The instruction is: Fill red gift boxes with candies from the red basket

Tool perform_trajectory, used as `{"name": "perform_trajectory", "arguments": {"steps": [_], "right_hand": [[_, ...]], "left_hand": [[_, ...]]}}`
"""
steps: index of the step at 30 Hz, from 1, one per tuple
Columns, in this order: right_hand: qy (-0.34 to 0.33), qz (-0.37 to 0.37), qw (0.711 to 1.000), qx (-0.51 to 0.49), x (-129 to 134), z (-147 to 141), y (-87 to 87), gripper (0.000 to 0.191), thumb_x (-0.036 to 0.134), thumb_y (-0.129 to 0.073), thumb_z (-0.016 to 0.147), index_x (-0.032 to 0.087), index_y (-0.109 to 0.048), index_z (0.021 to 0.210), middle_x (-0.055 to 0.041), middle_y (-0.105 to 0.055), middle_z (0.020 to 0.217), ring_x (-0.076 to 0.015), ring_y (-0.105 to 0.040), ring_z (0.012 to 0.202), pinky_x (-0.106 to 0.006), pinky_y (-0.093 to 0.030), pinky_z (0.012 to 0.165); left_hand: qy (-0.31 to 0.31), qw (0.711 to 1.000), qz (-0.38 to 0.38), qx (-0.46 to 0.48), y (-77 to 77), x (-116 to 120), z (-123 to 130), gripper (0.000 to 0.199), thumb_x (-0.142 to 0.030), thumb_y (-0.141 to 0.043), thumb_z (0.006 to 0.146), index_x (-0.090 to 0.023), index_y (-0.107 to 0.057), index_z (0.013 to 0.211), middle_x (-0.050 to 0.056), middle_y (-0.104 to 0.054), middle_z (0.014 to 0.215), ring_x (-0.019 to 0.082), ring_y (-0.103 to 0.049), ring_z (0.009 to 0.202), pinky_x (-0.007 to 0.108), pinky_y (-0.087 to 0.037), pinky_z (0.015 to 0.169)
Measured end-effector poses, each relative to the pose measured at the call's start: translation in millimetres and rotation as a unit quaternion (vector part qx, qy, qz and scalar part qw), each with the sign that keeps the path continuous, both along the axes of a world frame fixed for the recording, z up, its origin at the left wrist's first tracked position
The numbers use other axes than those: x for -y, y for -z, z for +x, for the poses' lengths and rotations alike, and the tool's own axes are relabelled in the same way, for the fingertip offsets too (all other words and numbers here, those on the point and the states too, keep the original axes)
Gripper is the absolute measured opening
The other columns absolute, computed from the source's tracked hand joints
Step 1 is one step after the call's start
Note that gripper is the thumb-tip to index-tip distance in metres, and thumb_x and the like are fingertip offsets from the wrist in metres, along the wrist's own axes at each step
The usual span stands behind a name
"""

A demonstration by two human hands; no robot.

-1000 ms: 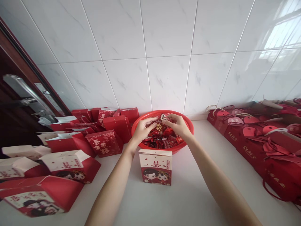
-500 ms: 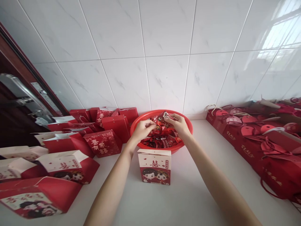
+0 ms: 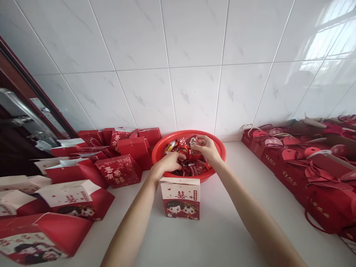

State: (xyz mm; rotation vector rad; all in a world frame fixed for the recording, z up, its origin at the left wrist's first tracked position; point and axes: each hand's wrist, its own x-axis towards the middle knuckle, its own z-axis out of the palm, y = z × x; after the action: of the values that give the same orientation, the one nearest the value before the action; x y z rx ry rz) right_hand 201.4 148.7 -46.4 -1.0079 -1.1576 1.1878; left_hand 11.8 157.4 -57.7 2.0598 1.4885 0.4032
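Note:
Both hands are over a red plastic basket (image 3: 158,150) filled with wrapped candies (image 3: 191,168). My left hand (image 3: 170,162) reaches down among the candies at the near left, its fingers bent; what they grip, if anything, is hidden. My right hand (image 3: 207,148) is closed on a small wrapped candy (image 3: 193,141) with a white patch, held at the basket's right side. Just in front of the basket, a cream-and-red gift box (image 3: 180,200) with two cartoon faces stands upright on the white counter, between my forearms.
Several red and cream gift boxes (image 3: 118,171) stand at the left, some with open tops. Along the right lies a row of dark red gift bags (image 3: 289,178) with cords and bows. A tiled wall (image 3: 194,96) rises behind. A door handle (image 3: 20,111) shows at far left.
My left hand has moved down and nearer into the candies. My right hand still holds its candy, slightly lower. The view has shifted a little.

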Motion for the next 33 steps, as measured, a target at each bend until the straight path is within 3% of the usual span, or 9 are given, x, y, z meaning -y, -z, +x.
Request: {"name": "perform_trajectory", "arguments": {"steps": [6, 11, 18, 23, 27, 33], "right_hand": [[-0.023, 0.053, 0.997, 0.053, 2.4, 0.8, -1.5, 0.027, 0.027, -0.077, 0.057, 0.02, -0.057, 0.073, 0.0032, -0.058, 0.07, -0.0158, -0.055, 0.069, -0.029, -0.043, 0.063], [-0.041, 0.036, 0.998, 0.028, 3.4, 0.3, -1.3, 0.028, 0.033, -0.076, 0.061, 0.021, -0.053, 0.072, 0.0022, -0.062, 0.073, -0.0163, -0.057, 0.07, -0.029, -0.045, 0.063], [-0.005, -0.005, 1.0, -0.004, -1.7, -0.6, 3.0, 0.028, 0.033, -0.076, 0.063, 0.022, -0.06, 0.084, 0.0012, -0.067, 0.079, -0.018, -0.062, 0.073, -0.031, -0.051, 0.065], [-0.042, -0.03, 0.997, -0.051, 1.2, 0.1, -0.4, 0.033, 0.028, -0.078, 0.062, 0.023, -0.06, 0.088, -0.0002, -0.07, 0.08, -0.0203, -0.066, 0.073, -0.032, -0.054, 0.061], [-0.057, -0.047, 0.993, -0.09, 3.1, 1.0, -5.0, 0.038, 0.022, -0.082, 0.057, 0.023, -0.061, 0.088, -0.0004, -0.071, 0.079, -0.0201, -0.067, 0.071, -0.031, -0.055, 0.058], [-0.045, -0.077, 0.98, -0.179, -0.5, 2.7, -8.3, 0.031, 0.017, -0.084, 0.052, 0.02, -0.06, 0.07, 0.0006, -0.068, 0.066, -0.0175, -0.065, 0.063, -0.028, -0.053, 0.054]], "left_hand": [[0.021, 0.999, -0.03, -0.033, -5.3, 5.5, 1.5, 0.065, -0.013, -0.077, 0.056, -0.021, -0.072, 0.12, 0.009, -0.075, 0.116, 0.03, -0.071, 0.103, 0.033, -0.055, 0.087], [0.039, 0.999, -0.026, 0.007, -8.6, 6.8, 3.9, 0.055, -0.014, -0.07, 0.066, -0.018, -0.071, 0.12, 0.008, -0.076, 0.106, 0.027, -0.072, 0.095, 0.032, -0.056, 0.083], [0.016, 0.993, 0.112, 0.024, -13.2, 9.7, 5.5, 0.04, -0.007, -0.063, 0.068, -0.022, -0.077, 0.102, 0.005, -0.078, 0.105, 0.027, -0.071, 0.103, 0.035, -0.054, 0.095], [0.086, 0.986, 0.141, 0.023, -15.6, 13.5, 9.1, 0.036, -0.006, -0.065, 0.07, -0.023, -0.079, 0.098, 0.005, -0.077, 0.113, 0.028, -0.068, 0.113, 0.038, -0.049, 0.104], [0.125, 0.981, 0.135, 0.065, -15.8, 14.8, 11.2, 0.028, -0.011, -0.063, 0.077, -0.023, -0.08, 0.095, 0.004, -0.078, 0.109, 0.025, -0.07, 0.108, 0.035, -0.051, 0.1], [0.177, 0.979, 0.092, 0.05, -14.3, 11.8, 20.8, 0.027, -0.011, -0.062, 0.079, -0.024, -0.079, 0.096, 0.004, -0.079, 0.107, 0.024, -0.072, 0.104, 0.034, -0.052, 0.096]]}}
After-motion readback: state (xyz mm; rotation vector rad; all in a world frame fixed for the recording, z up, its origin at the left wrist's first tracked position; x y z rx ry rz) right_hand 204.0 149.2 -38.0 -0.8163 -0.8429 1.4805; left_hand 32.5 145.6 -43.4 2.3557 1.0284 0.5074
